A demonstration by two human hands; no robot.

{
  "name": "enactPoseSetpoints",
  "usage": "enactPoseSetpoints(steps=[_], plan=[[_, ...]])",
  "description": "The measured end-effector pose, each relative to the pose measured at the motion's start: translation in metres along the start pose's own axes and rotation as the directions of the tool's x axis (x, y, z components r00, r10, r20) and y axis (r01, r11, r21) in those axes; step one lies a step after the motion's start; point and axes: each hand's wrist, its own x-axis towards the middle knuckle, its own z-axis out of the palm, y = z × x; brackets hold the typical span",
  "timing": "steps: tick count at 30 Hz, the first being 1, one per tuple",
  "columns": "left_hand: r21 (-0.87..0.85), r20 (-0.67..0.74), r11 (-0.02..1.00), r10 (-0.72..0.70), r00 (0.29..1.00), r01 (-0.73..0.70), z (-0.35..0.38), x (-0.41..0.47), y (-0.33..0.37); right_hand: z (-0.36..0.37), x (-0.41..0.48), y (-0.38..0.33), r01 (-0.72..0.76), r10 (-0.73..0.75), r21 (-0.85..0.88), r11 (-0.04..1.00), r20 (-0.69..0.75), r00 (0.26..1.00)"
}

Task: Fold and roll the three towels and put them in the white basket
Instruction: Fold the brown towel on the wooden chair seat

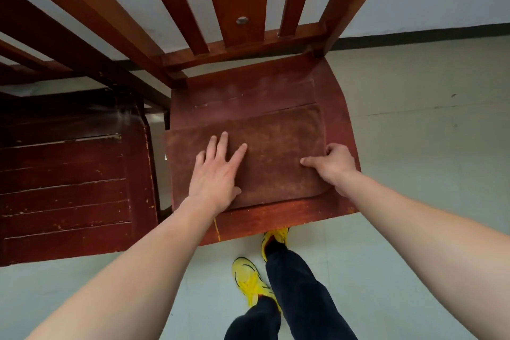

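Note:
A brown towel (pixel 273 146), folded into a flat rectangle, lies on the seat of a red-brown wooden chair (pixel 248 88). My left hand (pixel 218 171) presses flat on the towel's left half, fingers spread and straight. My right hand (pixel 334 163) is at the towel's right edge, thumb on top and fingers curled round the edge, pinching it. No white basket and no other towels are in view.
The chair's slatted back (pixel 234 8) rises close ahead. A second dark wooden chair (pixel 69 174) stands directly to the left. Pale floor spreads to the right and below, where my legs and yellow shoes (pixel 248 281) stand by the seat's front edge.

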Motion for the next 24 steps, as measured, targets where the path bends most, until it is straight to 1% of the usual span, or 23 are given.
enactPoseSetpoints(steps=[1,3,5,6,9,13,15,17,20,24], plan=[[0.031,0.029,1.000,0.002,1.000,-0.003,0.002,0.004,0.002,-0.001,0.001,0.000,-0.016,0.013,0.069,0.998,0.038,0.999],[0.047,0.047,0.999,0.004,0.999,-0.006,0.003,0.008,0.009,-0.012,0.000,0.000,0.003,-0.018,0.165,0.986,0.088,0.996],[0.006,0.055,1.000,0.026,0.998,-0.027,0.001,0.009,0.019,-0.031,-0.005,0.002,0.083,-0.103,0.204,0.975,0.090,0.991],[-0.024,0.063,0.999,0.039,0.997,-0.037,0.000,0.008,0.024,-0.043,-0.008,0.003,0.141,-0.160,0.198,0.970,0.084,0.983],[-0.151,0.072,0.989,0.015,0.997,-0.004,-0.009,-0.003,0.030,-0.073,-0.021,0.002,0.312,-0.317,0.070,0.948,0.085,0.945],[-0.257,0.068,0.961,-0.089,0.994,0.103,-0.027,-0.027,0.010,-0.071,-0.052,-0.016,0.428,-0.424,-0.060,0.902,0.068,0.903],[-0.295,0.067,0.946,-0.120,0.991,0.135,-0.033,-0.037,-0.007,-0.049,-0.072,-0.027,0.481,-0.478,-0.159,0.862,0.061,0.876],[-0.358,0.052,0.919,-0.156,0.986,0.165,-0.036,-0.045,-0.027,-0.021,-0.091,-0.038,0.501,-0.509,-0.296,0.813,0.055,0.859],[-0.438,0.043,0.872,-0.223,0.974,0.219,-0.032,-0.056,-0.062,0.031,-0.115,-0.050,0.529,-0.542,-0.419,0.738,0.100,0.835],[-0.447,0.007,0.872,-0.221,0.975,0.200,-0.022,-0.068,-0.104,0.095,-0.122,-0.056,0.497,-0.510,-0.544,0.676,0.141,0.849]])
